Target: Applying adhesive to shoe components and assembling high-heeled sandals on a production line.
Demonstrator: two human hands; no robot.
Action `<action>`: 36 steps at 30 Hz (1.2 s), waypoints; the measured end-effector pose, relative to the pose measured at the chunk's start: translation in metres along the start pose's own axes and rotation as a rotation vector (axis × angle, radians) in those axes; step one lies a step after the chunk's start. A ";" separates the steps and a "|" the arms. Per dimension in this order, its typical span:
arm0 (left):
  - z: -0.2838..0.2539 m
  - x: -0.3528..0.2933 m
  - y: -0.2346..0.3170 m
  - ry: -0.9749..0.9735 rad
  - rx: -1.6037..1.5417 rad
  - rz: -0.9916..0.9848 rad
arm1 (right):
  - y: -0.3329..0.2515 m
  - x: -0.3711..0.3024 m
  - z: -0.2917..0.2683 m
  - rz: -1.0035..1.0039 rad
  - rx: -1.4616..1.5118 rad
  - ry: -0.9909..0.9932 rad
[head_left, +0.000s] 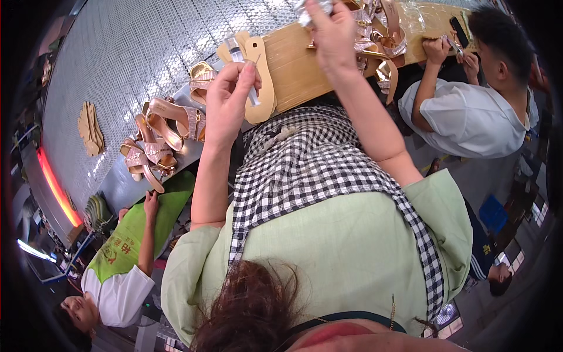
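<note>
My left hand (229, 97) is closed around a clear syringe (236, 51), whose barrel shows above the fingers and its other end below them. Tan insole-shaped pieces (267, 88) lie on the work surface just under that hand. My right hand (337, 44), farther out and to the right, grips a crumpled silvery-white thing (306, 14) that I cannot make out at the top edge. Rose-gold heeled sandals (375, 29) are bunched right beside the right hand. Another such sandal (201, 81) sits just left of my left hand.
More sandals (155, 138) stand along the bench edge at left, and a stack of tan insoles (91, 129) lies on the perforated metal surface (146, 47). A tape-covered brown board (296, 64) spans the middle. One co-worker (469, 111) sits at right, another (120, 281) at lower left.
</note>
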State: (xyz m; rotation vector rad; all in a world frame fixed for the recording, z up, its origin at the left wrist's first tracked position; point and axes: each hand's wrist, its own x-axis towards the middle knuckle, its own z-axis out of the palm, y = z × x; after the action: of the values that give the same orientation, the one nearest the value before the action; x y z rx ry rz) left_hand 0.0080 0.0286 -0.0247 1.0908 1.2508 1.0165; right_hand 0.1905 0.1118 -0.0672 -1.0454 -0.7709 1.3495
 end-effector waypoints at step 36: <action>-0.018 -0.015 0.039 -0.549 -0.288 -0.051 | -0.046 -0.016 0.015 -0.175 -0.391 -0.647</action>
State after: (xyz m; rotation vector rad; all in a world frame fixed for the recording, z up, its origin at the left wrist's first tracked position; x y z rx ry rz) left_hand -0.0111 0.0225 0.0167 1.0134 0.6632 0.7567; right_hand 0.1931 0.1019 -0.0173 -0.8012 -1.6205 1.4250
